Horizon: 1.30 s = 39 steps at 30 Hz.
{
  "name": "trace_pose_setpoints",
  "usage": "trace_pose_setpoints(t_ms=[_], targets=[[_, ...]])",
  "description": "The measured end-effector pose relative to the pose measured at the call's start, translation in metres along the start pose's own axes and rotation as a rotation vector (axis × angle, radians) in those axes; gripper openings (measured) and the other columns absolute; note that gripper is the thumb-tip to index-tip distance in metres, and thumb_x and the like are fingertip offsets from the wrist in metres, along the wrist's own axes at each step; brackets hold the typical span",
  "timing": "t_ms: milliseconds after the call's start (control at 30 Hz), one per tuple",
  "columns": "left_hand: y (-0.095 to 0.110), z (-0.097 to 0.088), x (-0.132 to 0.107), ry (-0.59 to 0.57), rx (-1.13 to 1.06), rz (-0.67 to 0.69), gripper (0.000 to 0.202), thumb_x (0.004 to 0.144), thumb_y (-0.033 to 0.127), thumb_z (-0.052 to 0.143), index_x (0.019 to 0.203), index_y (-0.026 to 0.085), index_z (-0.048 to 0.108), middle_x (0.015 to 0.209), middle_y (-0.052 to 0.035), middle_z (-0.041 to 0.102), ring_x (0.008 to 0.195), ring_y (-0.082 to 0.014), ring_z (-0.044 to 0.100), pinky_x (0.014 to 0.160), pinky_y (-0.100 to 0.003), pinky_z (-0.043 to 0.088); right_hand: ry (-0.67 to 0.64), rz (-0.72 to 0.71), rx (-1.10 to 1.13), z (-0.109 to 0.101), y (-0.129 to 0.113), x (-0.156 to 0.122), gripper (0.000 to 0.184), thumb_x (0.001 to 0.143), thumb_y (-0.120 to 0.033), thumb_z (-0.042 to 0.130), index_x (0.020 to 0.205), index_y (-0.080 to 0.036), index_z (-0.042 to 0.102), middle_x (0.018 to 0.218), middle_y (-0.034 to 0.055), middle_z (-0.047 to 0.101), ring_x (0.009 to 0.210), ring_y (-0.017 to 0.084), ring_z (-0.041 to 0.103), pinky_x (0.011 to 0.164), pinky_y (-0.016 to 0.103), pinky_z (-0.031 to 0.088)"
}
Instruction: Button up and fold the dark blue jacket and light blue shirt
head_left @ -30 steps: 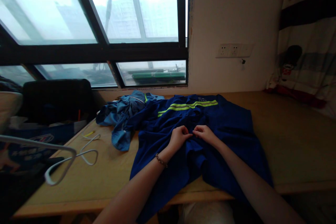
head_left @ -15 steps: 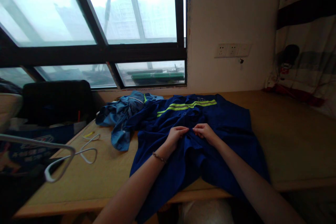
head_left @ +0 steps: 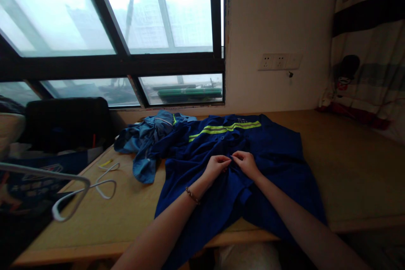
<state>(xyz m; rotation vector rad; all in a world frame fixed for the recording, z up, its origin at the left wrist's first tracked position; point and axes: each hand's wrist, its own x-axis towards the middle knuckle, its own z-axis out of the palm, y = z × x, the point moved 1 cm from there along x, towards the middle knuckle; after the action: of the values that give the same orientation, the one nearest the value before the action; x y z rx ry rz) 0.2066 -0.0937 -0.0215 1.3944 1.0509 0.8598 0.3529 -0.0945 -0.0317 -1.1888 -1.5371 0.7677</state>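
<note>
A dark blue work shirt (head_left: 272, 160) with a yellow-green reflective stripe lies spread on a wooden table (head_left: 357, 168), its lower part hanging over the near edge. My left hand (head_left: 216, 164) and my right hand (head_left: 245, 163) meet at the middle of the shirt's front. Both have their fingers curled and pinch the fabric along the front opening. A beaded bracelet is on my left wrist. What lies between the fingertips is too small to make out.
A lighter blue garment (head_left: 144, 141) is bunched at the shirt's left. A white clothes hanger (head_left: 104, 185) lies on the table's left part, and another pale hanger (head_left: 60, 202) juts in from the left. A black chair back (head_left: 66, 122) stands under the window. Wall sockets (head_left: 280, 61) sit behind.
Both hands stay together on the shirt front with small finger shifts. The fabric below them has been pulled flatter and the folds have changed shape.
</note>
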Motion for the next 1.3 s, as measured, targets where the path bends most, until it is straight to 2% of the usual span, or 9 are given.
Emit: trace_pose_setpoints(t_ms=[133,200,333,500,667,933,1167,1233,1300], targets=[[0.001,0.008,-0.003,0.319,0.303,0.19,0.019,0.062,0.03,0.062,0.069,0.014,0.054,0.061,0.0019,0.052,0.056,-0.01,0.046,0.054,-0.021,0.034,-0.031,0.125,0.239,0.004,0.003,0.002,0.019,0.065,-0.033,0.058,0.067,-0.015,0.063,0.063,0.0014,0.061,0.056,0.012,0.051,0.053,0.023,0.037],[0.001,0.01,-0.005,0.374,0.419,0.242,0.018,0.064,0.03,0.061,0.069,0.015,0.052,0.063,0.0022,0.052,0.059,-0.0106,0.047,0.055,-0.022,0.034,-0.041,0.201,0.327,0.004,0.002,0.002,0.023,0.063,-0.037,0.06,0.066,-0.015,0.063,0.059,0.0004,0.059,0.053,0.011,0.049,0.05,0.023,0.035],[-0.003,0.013,-0.007,0.339,0.546,0.271,0.014,0.071,0.029,0.055,0.069,0.016,0.051,0.064,0.0012,0.052,0.059,-0.0111,0.047,0.056,-0.023,0.033,-0.049,0.302,0.328,0.007,-0.003,0.001,0.034,0.066,-0.048,0.055,0.06,-0.015,0.06,0.046,-0.0033,0.048,0.043,0.008,0.039,0.044,0.022,0.029],[-0.005,0.014,-0.007,0.341,0.615,0.295,0.013,0.071,0.026,0.054,0.066,0.016,0.048,0.062,0.0011,0.05,0.057,-0.0108,0.045,0.053,-0.022,0.031,-0.055,0.151,0.1,0.01,-0.007,-0.001,0.03,0.064,-0.043,0.058,0.056,-0.014,0.06,0.053,-0.0005,0.054,0.051,0.01,0.045,0.049,0.022,0.033],[-0.006,0.014,-0.007,0.337,0.62,0.304,0.013,0.07,0.026,0.056,0.067,0.016,0.049,0.062,0.0014,0.05,0.057,-0.0109,0.045,0.053,-0.022,0.032,-0.038,0.129,0.023,0.007,-0.004,0.001,0.032,0.068,-0.04,0.053,0.053,-0.013,0.059,0.047,-0.001,0.05,0.047,0.009,0.041,0.046,0.022,0.029],[-0.004,0.014,-0.008,0.341,0.61,0.32,0.011,0.067,0.024,0.058,0.067,0.015,0.051,0.063,0.001,0.051,0.058,-0.0114,0.046,0.055,-0.023,0.033,-0.023,0.106,-0.042,0.008,0.006,0.002,0.031,0.071,-0.037,0.049,0.053,-0.013,0.059,0.049,0.0005,0.054,0.048,0.011,0.044,0.047,0.022,0.031],[-0.002,0.014,-0.008,0.304,0.558,0.317,0.015,0.064,0.025,0.063,0.069,0.016,0.052,0.065,0.0009,0.053,0.06,-0.0122,0.048,0.056,-0.023,0.034,0.036,0.13,0.003,0.011,0.015,0.002,0.019,0.07,-0.031,0.049,0.06,-0.016,0.056,0.059,0.0026,0.058,0.058,0.015,0.052,0.057,0.025,0.039],[-0.002,0.014,-0.007,0.294,0.563,0.321,0.013,0.063,0.022,0.062,0.07,0.016,0.052,0.065,0.001,0.053,0.06,-0.0118,0.047,0.056,-0.023,0.034,0.055,0.15,0.045,0.012,0.018,0.002,0.011,0.067,-0.027,0.05,0.067,-0.017,0.054,0.059,0.0011,0.057,0.057,0.014,0.052,0.057,0.026,0.039],[-0.003,0.015,-0.007,0.289,0.581,0.333,0.012,0.063,0.018,0.061,0.07,0.016,0.051,0.065,0.0013,0.052,0.059,-0.0113,0.046,0.056,-0.023,0.033,0.084,0.186,0.095,0.012,0.021,0.003,0.014,0.064,-0.024,0.052,0.076,-0.018,0.049,0.056,-0.002,0.055,0.053,0.013,0.051,0.054,0.025,0.039]])
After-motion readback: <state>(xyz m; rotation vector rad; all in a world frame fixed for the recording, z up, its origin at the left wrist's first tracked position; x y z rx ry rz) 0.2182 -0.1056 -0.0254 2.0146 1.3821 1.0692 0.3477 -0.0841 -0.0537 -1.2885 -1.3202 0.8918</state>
